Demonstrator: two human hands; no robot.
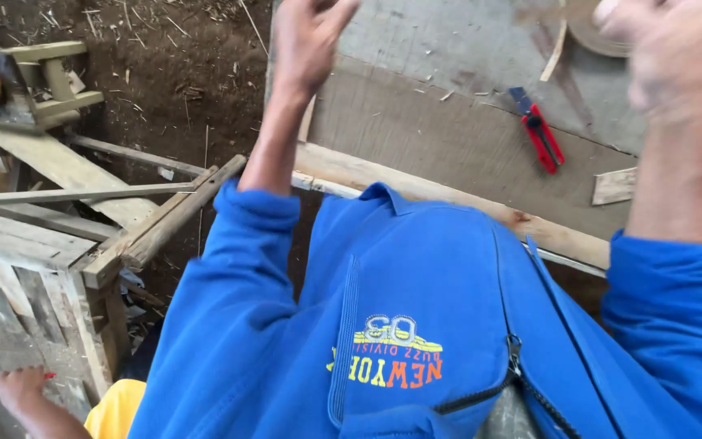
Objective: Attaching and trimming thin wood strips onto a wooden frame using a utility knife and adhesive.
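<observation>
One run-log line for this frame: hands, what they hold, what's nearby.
left hand: raised, empty, fingers spread | right hand: raised, blurred, grip unclear | worn: blue zip jacket | nearby: red utility knife on plywood board

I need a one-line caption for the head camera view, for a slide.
Both bare hands, left hand and right hand, raised empty above a wooden board with a red utility knife.

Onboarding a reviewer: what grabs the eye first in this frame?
The bright blue zip jacket fills the lower middle, and both bare hands, left hand and right hand, are raised empty at the top edge. A red utility knife lies on the plywood board between them.
</observation>
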